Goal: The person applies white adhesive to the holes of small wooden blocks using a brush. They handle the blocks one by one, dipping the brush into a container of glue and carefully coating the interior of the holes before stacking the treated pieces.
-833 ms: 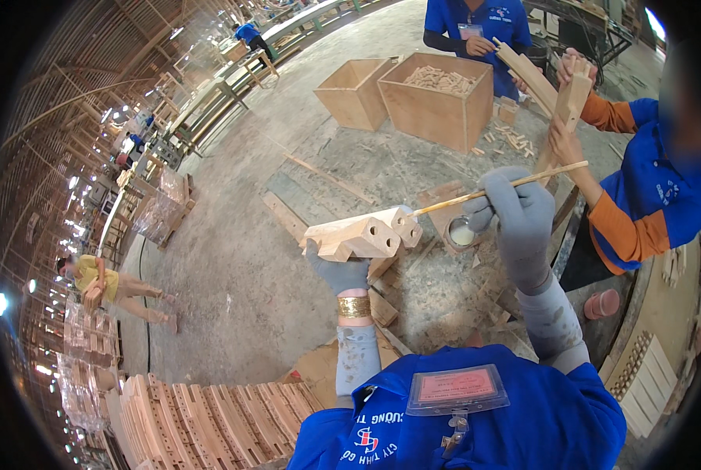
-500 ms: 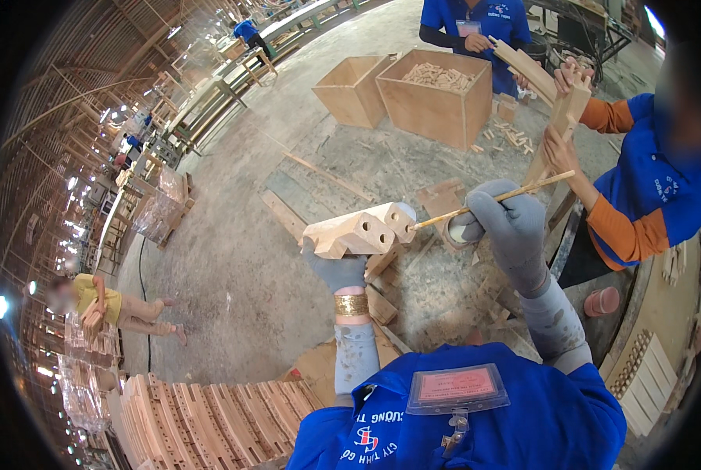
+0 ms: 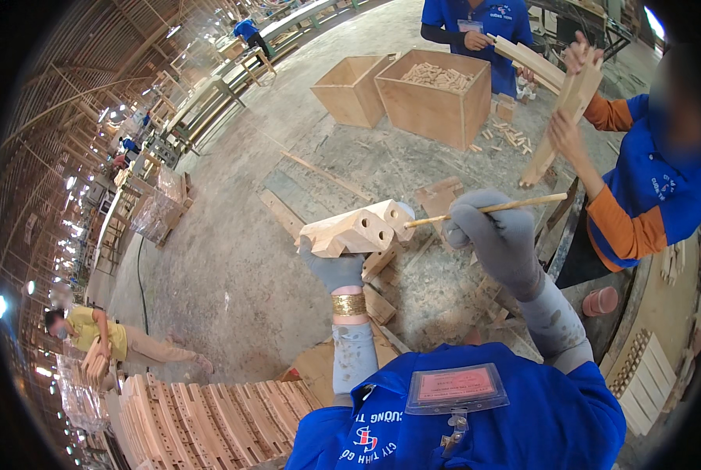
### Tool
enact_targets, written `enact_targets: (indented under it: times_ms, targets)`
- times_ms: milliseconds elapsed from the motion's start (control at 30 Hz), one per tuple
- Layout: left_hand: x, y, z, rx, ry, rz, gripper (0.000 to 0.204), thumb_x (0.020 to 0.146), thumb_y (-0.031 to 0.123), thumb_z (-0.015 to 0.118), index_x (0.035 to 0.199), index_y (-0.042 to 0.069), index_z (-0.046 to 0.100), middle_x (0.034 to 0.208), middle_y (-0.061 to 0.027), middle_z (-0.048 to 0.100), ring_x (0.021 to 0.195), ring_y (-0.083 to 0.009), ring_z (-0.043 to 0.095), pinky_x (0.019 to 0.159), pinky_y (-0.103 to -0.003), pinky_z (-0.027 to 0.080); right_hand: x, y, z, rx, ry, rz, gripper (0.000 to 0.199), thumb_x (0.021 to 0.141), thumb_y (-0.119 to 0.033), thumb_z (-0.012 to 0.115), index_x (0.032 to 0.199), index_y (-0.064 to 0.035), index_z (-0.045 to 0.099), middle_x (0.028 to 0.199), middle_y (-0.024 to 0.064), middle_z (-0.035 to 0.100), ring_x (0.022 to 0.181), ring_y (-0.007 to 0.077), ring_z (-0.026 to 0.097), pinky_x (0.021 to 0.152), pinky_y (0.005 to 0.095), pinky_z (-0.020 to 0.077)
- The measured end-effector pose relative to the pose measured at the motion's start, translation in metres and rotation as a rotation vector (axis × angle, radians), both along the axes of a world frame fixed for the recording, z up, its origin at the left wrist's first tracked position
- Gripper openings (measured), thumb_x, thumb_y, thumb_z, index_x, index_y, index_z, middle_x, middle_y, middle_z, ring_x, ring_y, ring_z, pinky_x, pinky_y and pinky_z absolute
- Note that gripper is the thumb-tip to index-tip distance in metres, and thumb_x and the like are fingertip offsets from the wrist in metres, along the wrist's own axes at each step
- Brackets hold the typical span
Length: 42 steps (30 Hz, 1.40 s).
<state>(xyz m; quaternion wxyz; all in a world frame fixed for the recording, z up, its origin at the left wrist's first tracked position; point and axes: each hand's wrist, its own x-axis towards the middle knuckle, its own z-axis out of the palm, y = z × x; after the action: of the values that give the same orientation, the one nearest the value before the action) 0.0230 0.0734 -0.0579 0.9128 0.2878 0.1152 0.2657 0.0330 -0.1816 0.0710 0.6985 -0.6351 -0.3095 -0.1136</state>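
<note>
My left hand (image 3: 333, 269), in a grey glove, is closed around a pair of pale wooden blocks (image 3: 338, 233) lying side by side. Round holes show in their end faces, which point to the right. In my gloved right hand (image 3: 497, 239), the fingers pinch a thin wooden stick (image 3: 526, 203) that slants up to the right. Its whitish left tip touches the end of the farther block, by a hole; whether it goes inside I cannot tell.
Curved wooden parts (image 3: 209, 419) are stacked at lower left. Two plywood boxes (image 3: 432, 98) stand ahead, one holding dowels. At right, a co-worker (image 3: 628, 204) handles wooden pieces (image 3: 565, 113) near a pink cup (image 3: 601, 301). A person in yellow (image 3: 104, 333) carries wood at left.
My right hand has shifted slightly left and down, and the stick lies flatter, its tip still at the block. The co-worker's wooden piece has moved. The person in yellow has moved lower in view.
</note>
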Motion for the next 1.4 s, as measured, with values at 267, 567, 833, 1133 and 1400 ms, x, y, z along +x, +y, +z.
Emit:
enact_targets:
  times_ms: [267, 567, 833, 1133, 1400]
  targets:
    - [-0.002, -0.005, 0.010, 0.095, 0.060, 0.050, 0.080, 0.074, 0.060, 0.049, 0.133, 0.010, 0.030, 0.130, -0.0171, 0.035, 0.122, -0.0367, 0.034, 0.097, -0.057, 0.029, -0.001, -0.013, 0.014, 0.148, 0.209, -0.084, 0.011, 0.085, -0.003, 0.053, 0.081, 0.0047, 0.061, 0.069, 0.0087, 0.062, 0.056, 0.0135, 0.062, 0.052, 0.0226, 0.0490]
    - [-0.001, -0.015, 0.016, 0.184, 0.092, 0.097, 0.076, 0.075, 0.056, 0.050, 0.132, 0.008, 0.032, 0.128, -0.0178, 0.037, 0.119, -0.0360, 0.037, 0.096, -0.054, 0.034, 0.003, 0.002, 0.021, 0.065, -0.023, -0.010, 0.006, 0.083, -0.003, 0.058, 0.084, 0.0021, 0.061, 0.075, 0.0081, 0.063, 0.059, 0.0126, 0.063, 0.050, 0.0228, 0.0489]
    - [0.001, -0.012, 0.015, -0.074, 0.096, 0.006, 0.073, 0.079, 0.061, 0.039, 0.130, 0.008, 0.038, 0.129, -0.0178, 0.042, 0.116, -0.0355, 0.044, 0.096, -0.050, 0.036, 0.009, 0.019, 0.025, -0.104, -0.201, 0.082, 0.009, 0.081, -0.005, 0.062, 0.086, 0.0025, 0.062, 0.075, 0.0088, 0.062, 0.061, 0.0133, 0.061, 0.054, 0.0241, 0.0478]
    - [0.000, -0.012, 0.020, -0.107, 0.091, 0.010, 0.074, 0.078, 0.061, 0.043, 0.129, 0.008, 0.038, 0.128, -0.0169, 0.042, 0.114, -0.0351, 0.045, 0.095, -0.049, 0.037, 0.012, 0.015, 0.027, -0.148, -0.389, 0.132, 0.003, 0.081, -0.001, 0.059, 0.083, 0.0010, 0.061, 0.072, 0.0067, 0.063, 0.058, 0.0108, 0.058, 0.053, 0.0230, 0.0457]
    - [0.000, -0.014, 0.029, -0.069, 0.092, 0.043, 0.071, 0.078, 0.060, 0.045, 0.126, 0.009, 0.040, 0.127, -0.0154, 0.043, 0.114, -0.0339, 0.045, 0.094, -0.049, 0.038, 0.013, 0.012, 0.028, -0.168, -0.471, 0.062, 0.002, 0.081, 0.000, 0.058, 0.081, 0.0013, 0.060, 0.067, 0.0078, 0.062, 0.056, 0.0117, 0.059, 0.050, 0.0234, 0.0459]
